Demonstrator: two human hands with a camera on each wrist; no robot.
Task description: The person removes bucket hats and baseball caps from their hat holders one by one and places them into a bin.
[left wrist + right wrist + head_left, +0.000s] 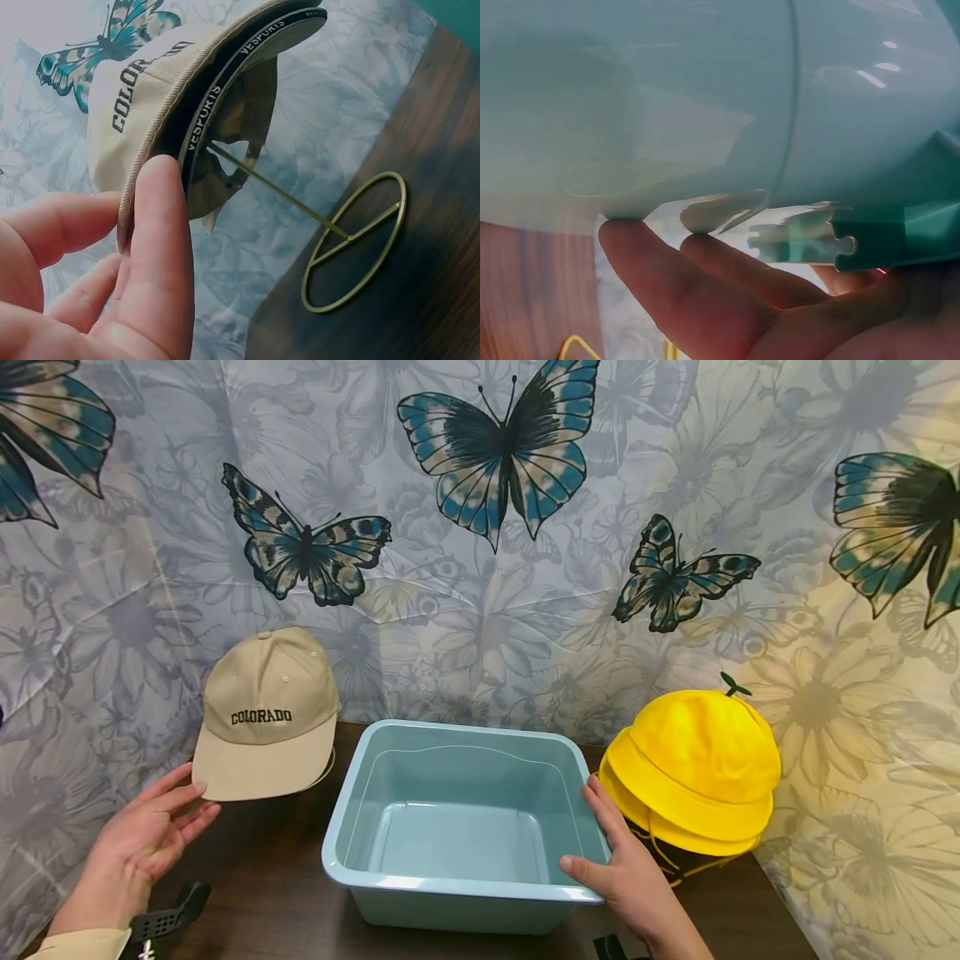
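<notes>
My left hand (150,839) pinches the brim edge of a beige baseball cap (270,689) with COLORADO on its front. In the left wrist view the brim lies between thumb and fingers, and the cap sits tilted on a thin gold hat stand (349,238). At the middle stands a light blue plastic basin (457,884) with nothing in it. My right hand (637,877) grips the basin's right rim, its thumb over the inner side. In the right wrist view fingertips (622,232) touch the basin's outer wall.
A yellow bucket hat (697,768) with a green sprout on top and a hanging yellow cord is right of the basin. Everything stands on a dark wooden table (255,885). Behind hangs a butterfly-printed cloth (480,627), close to the table's back edge.
</notes>
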